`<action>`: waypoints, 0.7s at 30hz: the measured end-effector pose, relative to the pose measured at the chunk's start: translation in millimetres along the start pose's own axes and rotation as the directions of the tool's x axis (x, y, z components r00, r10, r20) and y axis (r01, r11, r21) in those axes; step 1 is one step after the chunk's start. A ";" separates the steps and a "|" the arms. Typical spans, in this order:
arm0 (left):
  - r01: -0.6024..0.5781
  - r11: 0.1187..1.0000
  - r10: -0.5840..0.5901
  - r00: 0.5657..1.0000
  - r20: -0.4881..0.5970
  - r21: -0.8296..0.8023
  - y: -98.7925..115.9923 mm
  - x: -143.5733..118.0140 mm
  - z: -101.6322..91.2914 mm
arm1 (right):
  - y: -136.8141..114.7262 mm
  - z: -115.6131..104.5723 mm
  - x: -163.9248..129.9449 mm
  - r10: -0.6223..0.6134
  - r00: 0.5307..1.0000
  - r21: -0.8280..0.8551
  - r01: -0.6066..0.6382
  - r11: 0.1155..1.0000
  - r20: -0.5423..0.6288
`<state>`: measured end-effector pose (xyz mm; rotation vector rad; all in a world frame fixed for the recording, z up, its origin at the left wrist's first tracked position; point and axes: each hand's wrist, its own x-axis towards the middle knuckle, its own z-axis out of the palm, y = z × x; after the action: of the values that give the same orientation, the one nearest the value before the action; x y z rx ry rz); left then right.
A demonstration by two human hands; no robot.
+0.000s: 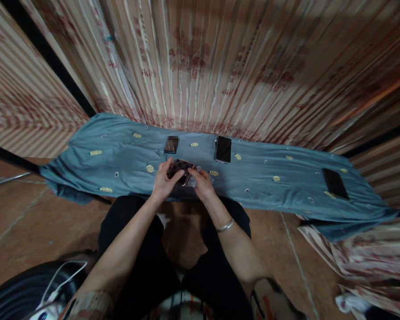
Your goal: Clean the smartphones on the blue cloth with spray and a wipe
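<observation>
Both hands meet in front of me over the blue cloth. Between them is a phone [180, 167] with a dark checkered back or case and a shiny edge. My left hand [166, 178] grips its left side, thumb lying across the surface. My right hand [202, 181] is closed at its right end, thumb and fingertips on the corner. Something pale or see-through shows by the right fingers, too small to make out. Just beyond the left hand lies a small dark phone-like item [171, 145], partly blurred out. A black-screened phone [223, 149] rests farther right, on top of something light-edged.
The blue cloth [126, 153] with pineapple prints covers a long narrow surface. At its right end lies a dark flat device [335, 183]. Striped curtains [200, 66] hang behind, with dark poles [53, 62] at the sides. A white cable [62, 284] sits lower left.
</observation>
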<state>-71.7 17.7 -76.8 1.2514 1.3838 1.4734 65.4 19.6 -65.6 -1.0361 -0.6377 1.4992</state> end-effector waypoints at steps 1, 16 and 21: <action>0.100 0.986 -0.105 0.994 -0.030 -0.136 0.6 -0.7 0.0 | -1.9 0.1 0.1 0.018 1.000 0.007 -0.019 1.000 0.025; 0.606 0.459 -0.558 0.765 0.320 -0.650 22.3 -10.7 -28.6 | 13.2 8.3 14.0 -0.131 0.988 -0.126 0.140 0.982 0.076; 0.626 0.467 -0.562 0.756 0.336 -0.625 11.9 -8.0 -33.8 | 14.8 4.3 22.6 -0.327 0.945 -0.333 0.317 0.888 0.027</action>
<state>-101.1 -0.2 -64.3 0.2467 0.8734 1.2090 55.3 39.1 -82.0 -1.1398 -1.0157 1.1032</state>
